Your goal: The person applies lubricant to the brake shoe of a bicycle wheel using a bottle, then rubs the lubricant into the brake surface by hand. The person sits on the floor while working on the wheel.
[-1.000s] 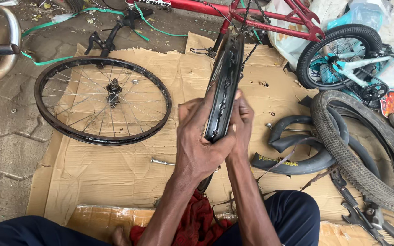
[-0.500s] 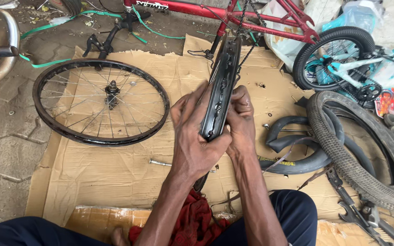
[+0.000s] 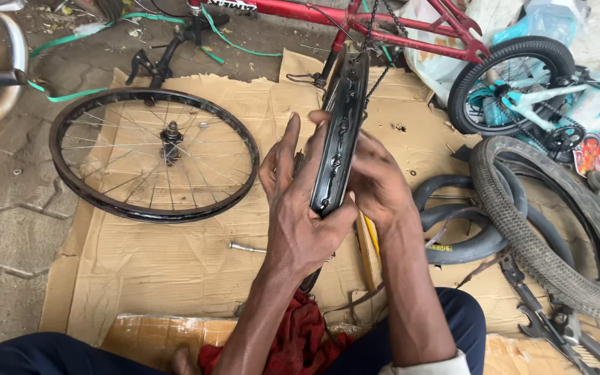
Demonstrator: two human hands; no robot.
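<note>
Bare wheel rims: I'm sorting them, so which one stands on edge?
The black rim between the left hand and right hand; the spoked wheel lies flat on the cardboard.

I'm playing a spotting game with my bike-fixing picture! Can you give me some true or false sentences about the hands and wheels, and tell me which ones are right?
1. Both hands hold the black rim upright, edge-on to the camera. True: the left hand and right hand press on either side of the black rim.
2. The spoked wheel stands against a wall. False: the spoked wheel lies flat on the cardboard.
3. The bicycle frame at the top is red. True: the bicycle frame is red.
4. The knobbly tyre lies left of the hands. False: the knobbly tyre lies to the right.
</note>
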